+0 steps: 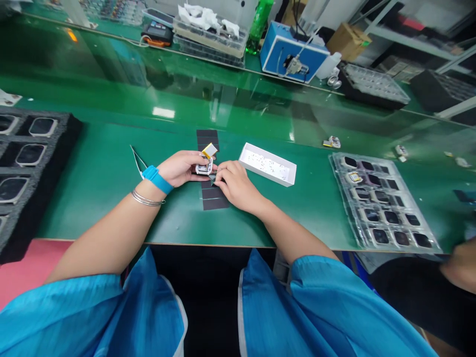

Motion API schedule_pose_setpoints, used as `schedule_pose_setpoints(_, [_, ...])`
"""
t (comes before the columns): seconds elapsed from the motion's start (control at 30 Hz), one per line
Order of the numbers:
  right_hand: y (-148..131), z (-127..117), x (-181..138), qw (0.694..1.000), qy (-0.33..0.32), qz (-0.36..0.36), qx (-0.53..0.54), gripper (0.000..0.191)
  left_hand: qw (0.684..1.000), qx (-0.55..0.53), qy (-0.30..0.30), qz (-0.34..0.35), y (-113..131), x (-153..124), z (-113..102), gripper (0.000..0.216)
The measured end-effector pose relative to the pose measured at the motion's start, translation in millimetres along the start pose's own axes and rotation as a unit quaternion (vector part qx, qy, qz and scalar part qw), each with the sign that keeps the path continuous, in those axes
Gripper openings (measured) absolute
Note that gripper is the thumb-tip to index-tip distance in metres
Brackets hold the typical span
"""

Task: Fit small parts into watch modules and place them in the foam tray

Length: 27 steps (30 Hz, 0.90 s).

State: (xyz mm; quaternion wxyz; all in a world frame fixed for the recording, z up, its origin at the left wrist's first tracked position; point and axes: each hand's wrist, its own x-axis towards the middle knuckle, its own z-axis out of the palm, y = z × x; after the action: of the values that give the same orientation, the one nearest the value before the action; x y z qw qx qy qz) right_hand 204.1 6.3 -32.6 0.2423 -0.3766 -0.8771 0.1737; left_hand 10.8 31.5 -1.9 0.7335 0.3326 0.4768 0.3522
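My left hand [182, 168] is closed around a small silver watch-like case [204, 167] with a yellow-edged flat part [209, 150] sticking up from it. My right hand [236, 186] is pinched together just right of the case, fingertips against a dark strip of sheet [211, 198] that lies on the green table. What the right fingers pinch is too small to make out. A blue wrist strap and a metal bangle sit on my left wrist.
A white shallow box [267, 163] lies right of my hands. Tweezers [137, 159] rest at the left. A black foam tray [33, 163] of cases stands far left, a clear blister tray [383, 198] of parts at right. Another person's hand [461, 263] shows at the right edge.
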Motion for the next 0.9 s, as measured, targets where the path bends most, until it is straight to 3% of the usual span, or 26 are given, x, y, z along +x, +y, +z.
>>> schedule_pose_setpoints(0.17, [-8.6,-16.2,-1.6,0.98,0.181,-0.036,0.078,0.008,1.0,0.008,0.017,0.016,-0.9,-1.5,7.9,0.014])
schedule_pose_setpoints(0.23, [-10.8,-17.1,-0.9,0.97,0.21,-0.018,0.125,0.009,0.999,0.017,0.03,0.029,-4.2,-2.0,13.9,0.013])
schedule_pose_setpoints(0.4, [-7.6,-10.5,0.3,0.95,0.183,0.05,0.247,0.011,0.998,0.028,0.017,0.052,-15.3,-3.2,26.4,0.014])
schedule_pose_setpoints(0.53, [-1.7,-9.1,1.2,0.944,0.167,0.096,0.269,0.012,0.998,0.039,0.007,0.04,-20.1,-2.3,28.1,0.015])
schedule_pose_setpoints(0.9, [-1.5,-4.2,4.6,0.916,0.147,0.119,0.355,0.024,0.999,0.027,0.013,0.04,-19.8,-3.1,29.6,0.017])
